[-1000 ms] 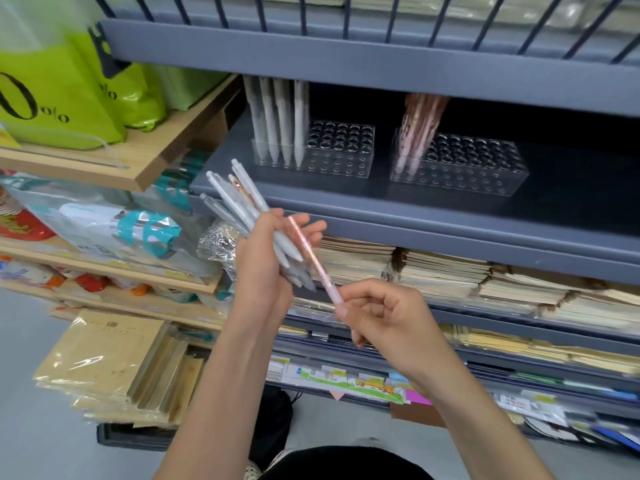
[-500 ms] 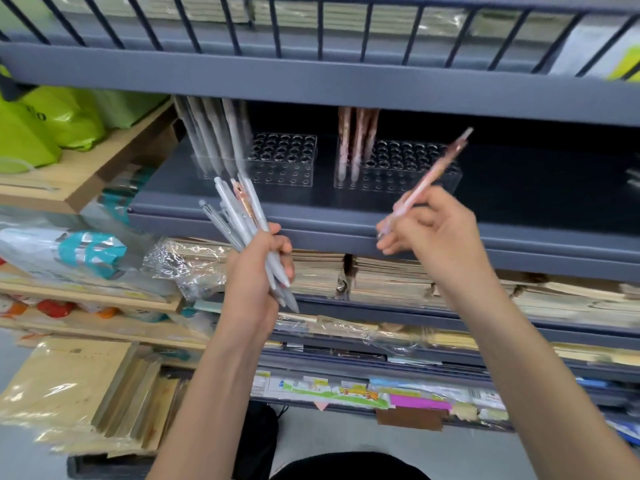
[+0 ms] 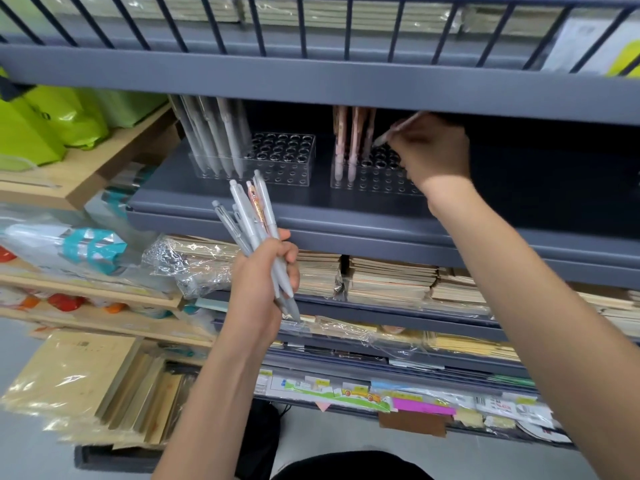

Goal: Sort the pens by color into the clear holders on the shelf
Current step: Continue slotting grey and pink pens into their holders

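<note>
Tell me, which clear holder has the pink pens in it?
The right clear holder, where the right hand holds a pen: pink pens stand at its left end. The left clear holder has only pale grey pens.

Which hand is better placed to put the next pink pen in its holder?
Right. The right hand holds a pink pen at the right holder; the left hand is lower, gripping the bundle.

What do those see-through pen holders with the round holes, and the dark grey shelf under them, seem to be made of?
The clear rectangular pen holders look like hard glossy plastic, perhaps acrylic: their walls are see-through and the edges glint. The dark grey shelf looks like painted sheet metal, matt: thin folded front lip, even colour.
</note>
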Demonstrator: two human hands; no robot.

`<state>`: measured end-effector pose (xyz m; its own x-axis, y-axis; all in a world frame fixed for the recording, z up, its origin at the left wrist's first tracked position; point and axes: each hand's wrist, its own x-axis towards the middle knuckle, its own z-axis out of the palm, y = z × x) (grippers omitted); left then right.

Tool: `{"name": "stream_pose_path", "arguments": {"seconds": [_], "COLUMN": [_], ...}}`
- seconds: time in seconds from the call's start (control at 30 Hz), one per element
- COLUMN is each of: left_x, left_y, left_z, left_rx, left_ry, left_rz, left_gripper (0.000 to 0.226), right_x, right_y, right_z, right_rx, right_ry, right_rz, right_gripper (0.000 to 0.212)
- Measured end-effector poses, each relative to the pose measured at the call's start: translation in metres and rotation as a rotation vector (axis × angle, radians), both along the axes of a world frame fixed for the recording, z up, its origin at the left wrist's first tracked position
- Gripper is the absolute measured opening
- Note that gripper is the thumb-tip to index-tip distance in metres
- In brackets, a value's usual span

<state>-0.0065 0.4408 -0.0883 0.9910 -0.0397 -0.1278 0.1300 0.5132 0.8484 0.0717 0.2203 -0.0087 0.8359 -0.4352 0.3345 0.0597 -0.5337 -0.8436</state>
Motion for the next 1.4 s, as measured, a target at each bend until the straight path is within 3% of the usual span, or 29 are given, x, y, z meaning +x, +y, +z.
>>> {"name": "stream_pose_path", "arguments": {"seconds": [0.1,0.4,0.5,0.6,0.83,0.93,1.0,1.03,1.17,1.27,1.33,1.4], "left_x": [-0.002,-0.003,-0.002,0.0,0.001,0.001,0.0,-0.001,0.002,0.001,0.001,0.0], "left_y": [-0.001,0.004,0.007,0.01,0.015,0.02,0.023,0.024,0.026,0.029,0.031,0.031], "left_z": [0.001,-0.002,-0.002,-0.003,-0.005,-0.007,-0.006,-0.006,-0.004,-0.008,-0.009,-0.01], "left_rx": [0.022,0.063,0.062,0.057,0.075,0.107,0.167,0.181,0.149,0.185,0.203,0.219], "left_ry": [0.003,0.014,0.017,0.018,0.033,0.031,0.029,0.03,0.01,-0.008,-0.027,-0.032], "left_rz": [-0.004,-0.045,-0.057,-0.066,-0.092,-0.12,-0.149,-0.163,-0.182,-0.205,-0.226,-0.249], "left_gripper": [0.025,0.035,0.035,0.034,0.034,0.022,0.012,0.013,0.023,0.029,0.031,0.03], "right_x": [0.01,0.03,0.033,0.035,0.04,0.042,0.044,0.044,0.034,0.014,-0.01,-0.038], "right_y": [0.0,0.006,0.009,0.009,0.016,0.02,0.02,0.02,0.015,0.014,0.024,0.041], "right_z": [0.001,0.011,0.02,0.022,0.021,0.027,0.027,0.026,0.024,0.021,0.016,0.007], "right_rx": [-0.156,-0.535,-0.462,-0.39,-0.45,-0.428,-0.432,-0.427,-0.403,-0.331,-0.131,0.074], "right_ry": [0.053,0.384,0.492,0.475,0.514,0.537,0.534,0.536,0.564,0.375,0.152,0.092], "right_rz": [0.023,0.101,0.163,0.169,0.112,0.135,0.132,0.124,0.085,0.01,-0.004,0.142], "right_gripper": [0.013,0.023,0.016,0.016,0.02,0.032,0.02,0.012,0.018,0.019,0.012,0.016]}}
